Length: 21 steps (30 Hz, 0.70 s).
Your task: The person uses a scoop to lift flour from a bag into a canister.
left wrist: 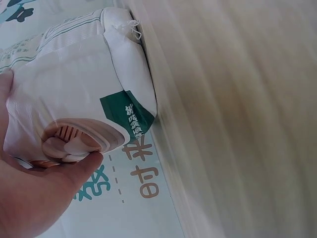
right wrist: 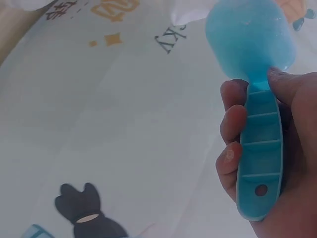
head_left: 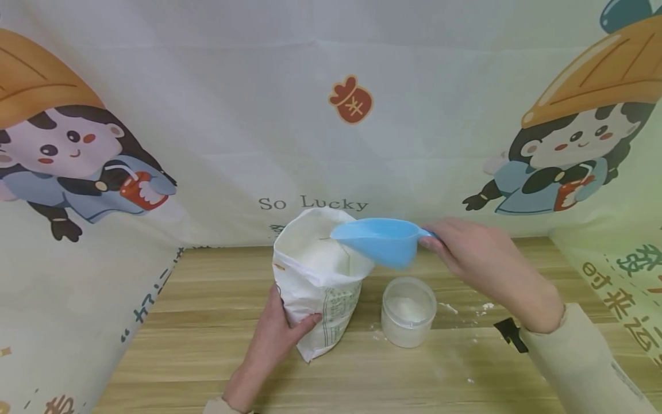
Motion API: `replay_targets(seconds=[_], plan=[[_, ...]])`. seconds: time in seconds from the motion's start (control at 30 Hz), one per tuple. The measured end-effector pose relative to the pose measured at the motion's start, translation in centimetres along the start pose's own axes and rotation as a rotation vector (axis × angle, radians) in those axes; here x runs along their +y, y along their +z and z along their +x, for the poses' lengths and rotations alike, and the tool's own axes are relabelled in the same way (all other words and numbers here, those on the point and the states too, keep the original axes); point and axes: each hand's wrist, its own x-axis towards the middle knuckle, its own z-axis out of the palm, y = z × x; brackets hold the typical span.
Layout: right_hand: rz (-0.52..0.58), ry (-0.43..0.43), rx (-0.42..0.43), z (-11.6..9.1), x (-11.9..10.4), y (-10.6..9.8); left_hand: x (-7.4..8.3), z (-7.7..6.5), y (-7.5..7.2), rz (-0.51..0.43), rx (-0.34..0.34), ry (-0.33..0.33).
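On the table stands a white flour bag [head_left: 336,299], its top wide open and white powder [head_left: 323,256] visible inside. My left hand [head_left: 284,328] grips the lower left of the bag, thumb across the front; the left wrist view shows the bag's printed side [left wrist: 69,89]. With my right hand [head_left: 476,259] I hold a light blue scoop [head_left: 385,241] by its handle [right wrist: 261,148], fingers curled round it. The scoop's tip reaches over the bag's right rim. What lies in the scoop is hidden by its wall.
A clear round jar [head_left: 408,316] with white powder in it stands uncovered right of the bag, below the scoop. Spilled powder [head_left: 486,307] dots the wooden table [head_left: 207,322] to its right. A printed cloth [head_left: 233,115] walls the back and sides.
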Motion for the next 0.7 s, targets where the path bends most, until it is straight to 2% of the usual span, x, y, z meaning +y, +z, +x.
replay_targets(seconds=[0.2,0.4,0.57,0.7], plan=[[-0.059,-0.016,-0.064,1.9,-1.2,-0.6,0.0,0.0,0.0,-0.012,-0.002,-0.012],[-0.102,-0.024,-0.181,3.9,-2.6,-1.1,0.2,-0.1,-0.2,-0.014,-0.012,-0.046],[-0.136,-0.008,-0.277,5.4,-3.7,-1.2,0.1,-0.1,-0.1,-0.002,-0.005,-0.020],[-0.180,-0.013,-0.313,6.3,-4.4,-1.2,0.1,0.0,0.0,-0.004,-0.001,-0.009]])
